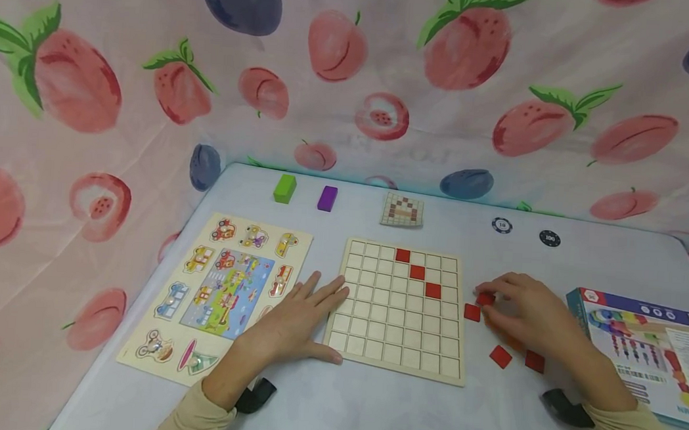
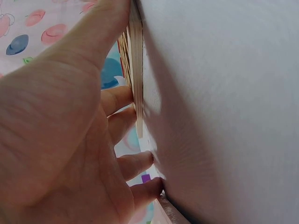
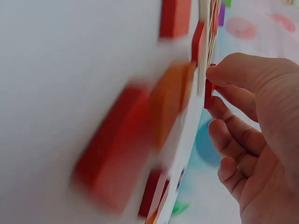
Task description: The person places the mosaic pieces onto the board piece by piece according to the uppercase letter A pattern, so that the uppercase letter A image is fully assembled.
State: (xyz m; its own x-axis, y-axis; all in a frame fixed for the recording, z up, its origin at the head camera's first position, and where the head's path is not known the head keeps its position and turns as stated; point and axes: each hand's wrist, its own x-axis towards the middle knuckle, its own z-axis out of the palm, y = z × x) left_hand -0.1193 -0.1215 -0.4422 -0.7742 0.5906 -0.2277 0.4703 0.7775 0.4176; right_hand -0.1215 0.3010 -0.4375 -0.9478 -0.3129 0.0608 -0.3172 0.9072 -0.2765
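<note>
A wooden grid board [image 1: 394, 323] lies on the white table with three red square tiles [image 1: 417, 272] in its cells, in a diagonal stepping down to the right. My left hand [image 1: 287, 320] rests spread along the board's left side, fingertips and thumb touching its edge. To the right of the board, my right hand [image 1: 530, 318] pinches a red tile [image 3: 209, 88] between thumb and fingers. Beside that hand lie loose red tiles [image 1: 500, 357], and an orange tile [image 3: 170, 102] is partly hidden beneath it in the head view.
A vehicle puzzle board [image 1: 199, 364] lies at left, partly under my left forearm. Green block [image 1: 285, 189], purple block [image 1: 327, 199], pattern card [image 1: 403, 210] and two round chips, white-centred [image 1: 502, 225] and black [image 1: 550, 238], line the back. A game box [image 1: 638, 351] stands at right.
</note>
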